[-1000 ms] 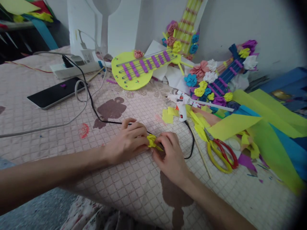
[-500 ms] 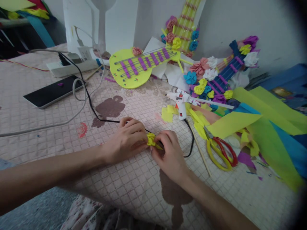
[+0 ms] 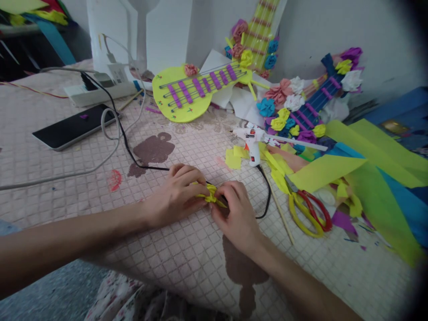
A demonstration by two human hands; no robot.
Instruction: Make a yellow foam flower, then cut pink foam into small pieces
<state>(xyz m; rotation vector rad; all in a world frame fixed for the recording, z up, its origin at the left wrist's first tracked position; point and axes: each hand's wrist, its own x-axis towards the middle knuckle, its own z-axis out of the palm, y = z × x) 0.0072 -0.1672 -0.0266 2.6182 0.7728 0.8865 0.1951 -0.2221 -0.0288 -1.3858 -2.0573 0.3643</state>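
A small yellow crepe paper flower (image 3: 210, 193) is pinched between my two hands, low over the patterned tablecloth. My left hand (image 3: 182, 191) has its fingers closed on the flower's left side. From the right, my right hand (image 3: 236, 214) grips its pointed lower end between thumb and fingers. Part of the flower is hidden by the fingers. A black cord passes just behind both hands to a white glue gun (image 3: 251, 141), which lies beyond my right hand with a glue stick in its back.
Scissors (image 3: 309, 211) and a thin wooden stick (image 3: 277, 205) lie to the right, beside yellow and blue paper sheets (image 3: 377, 191). Paper guitars (image 3: 187, 96) with paper flowers stand at the back. A phone (image 3: 75, 127) and a power strip (image 3: 103, 93) with cables lie left.
My left fingers have shifted slightly on the yellow flower, and more of its yellow paper shows among them. My right hand keeps its pinch in nearly the same place.
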